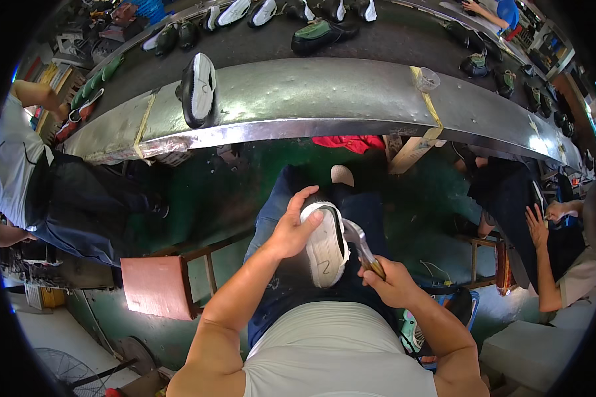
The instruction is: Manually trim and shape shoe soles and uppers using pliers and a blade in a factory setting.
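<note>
A shoe (325,255) lies over my lap with its white underside up and a dark handwritten mark on it. My left hand (297,226) grips its far end, the thumb pressed on the white bottom and the fingers round the side. In my right hand (389,281) is a hand tool (361,246) with a curved silver metal head and a brownish handle. Its head meets the right edge of the shoe; whether it is a hammer or pincers I cannot tell. My right fingers are wrapped round the handle.
Ahead runs a metal bench ledge (278,92) with another white-bottomed shoe (199,90) and a clear cup (428,80) on it. Behind it a dark conveyor (258,46) carries several shoes. A brown stool (155,286) stands at left. Co-workers are at both sides.
</note>
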### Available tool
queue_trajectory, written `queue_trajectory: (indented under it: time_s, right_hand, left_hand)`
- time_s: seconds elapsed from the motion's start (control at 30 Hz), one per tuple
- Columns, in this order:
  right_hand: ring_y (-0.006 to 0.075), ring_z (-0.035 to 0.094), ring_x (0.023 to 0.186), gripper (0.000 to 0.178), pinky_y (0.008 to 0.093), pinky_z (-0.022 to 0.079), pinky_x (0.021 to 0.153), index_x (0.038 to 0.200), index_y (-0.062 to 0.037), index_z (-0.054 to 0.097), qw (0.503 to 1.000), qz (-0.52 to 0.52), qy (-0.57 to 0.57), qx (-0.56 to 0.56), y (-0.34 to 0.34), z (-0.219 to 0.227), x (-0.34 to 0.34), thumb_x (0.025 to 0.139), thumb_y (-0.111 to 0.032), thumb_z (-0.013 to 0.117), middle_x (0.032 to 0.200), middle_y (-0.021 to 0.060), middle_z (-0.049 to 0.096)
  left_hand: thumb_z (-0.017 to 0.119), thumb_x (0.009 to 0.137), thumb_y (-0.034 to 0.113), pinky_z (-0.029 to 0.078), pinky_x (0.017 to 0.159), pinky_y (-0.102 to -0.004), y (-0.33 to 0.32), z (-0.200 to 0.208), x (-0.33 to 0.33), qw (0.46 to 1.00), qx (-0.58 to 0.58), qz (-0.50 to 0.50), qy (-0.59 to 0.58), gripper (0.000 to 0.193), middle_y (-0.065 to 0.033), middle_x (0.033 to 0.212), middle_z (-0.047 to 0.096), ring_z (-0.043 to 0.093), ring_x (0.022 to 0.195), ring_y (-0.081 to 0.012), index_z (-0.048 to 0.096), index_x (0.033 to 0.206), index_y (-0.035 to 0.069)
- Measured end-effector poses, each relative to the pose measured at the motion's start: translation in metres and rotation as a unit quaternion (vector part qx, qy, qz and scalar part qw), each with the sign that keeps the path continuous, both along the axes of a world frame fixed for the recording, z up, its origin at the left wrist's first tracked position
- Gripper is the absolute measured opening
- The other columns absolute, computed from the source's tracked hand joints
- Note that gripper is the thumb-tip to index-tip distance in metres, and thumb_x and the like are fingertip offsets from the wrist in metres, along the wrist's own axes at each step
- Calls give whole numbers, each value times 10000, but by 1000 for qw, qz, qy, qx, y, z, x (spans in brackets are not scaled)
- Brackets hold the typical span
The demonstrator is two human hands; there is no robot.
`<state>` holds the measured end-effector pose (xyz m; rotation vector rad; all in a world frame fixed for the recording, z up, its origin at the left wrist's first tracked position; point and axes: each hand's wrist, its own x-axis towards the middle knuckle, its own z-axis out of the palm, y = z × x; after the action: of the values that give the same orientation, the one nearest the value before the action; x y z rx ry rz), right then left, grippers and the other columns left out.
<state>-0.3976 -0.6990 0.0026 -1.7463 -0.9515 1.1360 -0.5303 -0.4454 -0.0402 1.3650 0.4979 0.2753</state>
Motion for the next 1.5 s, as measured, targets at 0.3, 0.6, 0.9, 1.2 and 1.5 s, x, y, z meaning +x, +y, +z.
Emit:
queue_trajectory:
  time_s: [0.3, 0.6, 0.9, 1.2, 1.5]
  right_hand:
    - [145, 640, 738, 256, 306, 525, 684, 1166, 2, 605, 977, 55, 206, 19, 37, 11, 3, 1021, -196, 533, 921, 80, 679]
    - [337, 682, 738, 240, 400, 544, 700, 1093, 38, 608, 982, 70, -170, 49, 64, -59, 22, 966, -165, 602, 863, 191, 680]
    - [428, 656, 903, 249, 494, 534, 779, 1109, 39, 565, 949, 55, -300, 80, 65, -58, 15, 940, -140, 605, 995, 245, 650]
    - [379, 669, 836, 292, 440, 548, 742, 1158, 26, 531, 953, 120, -278, 24, 41, 5, 14, 910, -93, 628, 950, 202, 646]
    - [234, 672, 1036, 336, 343, 505, 902, 1249, -17, 530, 963, -150, -111, 196, 42, 13, -3, 942, -104, 636, 1135, 130, 682]
  left_hand:
    - [556, 1029, 333, 316, 1157, -402, 5, 19, -16, 982, 171, -74, 29, 612, -228, 1493, 396, 389, 1405, -349, 320, 1520, 52]
    - [656, 980, 176, 421, 1041, -308, 37, 1, -6, 990, 87, -104, 24, 596, -70, 1281, 600, 539, 1168, -152, 396, 1511, 104]
    - [702, 880, 85, 376, 1086, -304, 67, -17, -3, 977, -96, -191, -30, 824, -54, 1377, 542, 513, 1219, -149, 276, 1585, 119]
    - [656, 977, 176, 476, 952, -270, 7, -9, 17, 994, -62, 84, 27, 479, -57, 1220, 635, 597, 1081, -133, 514, 1427, 94]
    - [842, 740, 73, 384, 1113, -522, -68, 32, -21, 898, 398, -42, -183, 681, -277, 1519, 334, 385, 1374, -509, 558, 1358, 115]
